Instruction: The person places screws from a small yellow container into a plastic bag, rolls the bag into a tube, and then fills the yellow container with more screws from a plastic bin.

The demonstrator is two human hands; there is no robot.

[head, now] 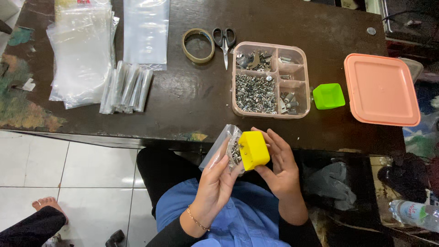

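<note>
Hiding bag [218,147] mouth: yellow cup [254,150], left hand [217,183] fingers; screws w/in blurry.

blue shirt, black sleeves, gold bracelet [197,222] on left wrist.

A small clear plastic bag with metal screws inside [227,151] sits at lower centre. A stack of flat clear plastic bags [82,50] lies upper left, with rolled clear bags [128,87] just right. A clear plastic bottle with a red-and-white label [414,214] lies at lower right.
</note>
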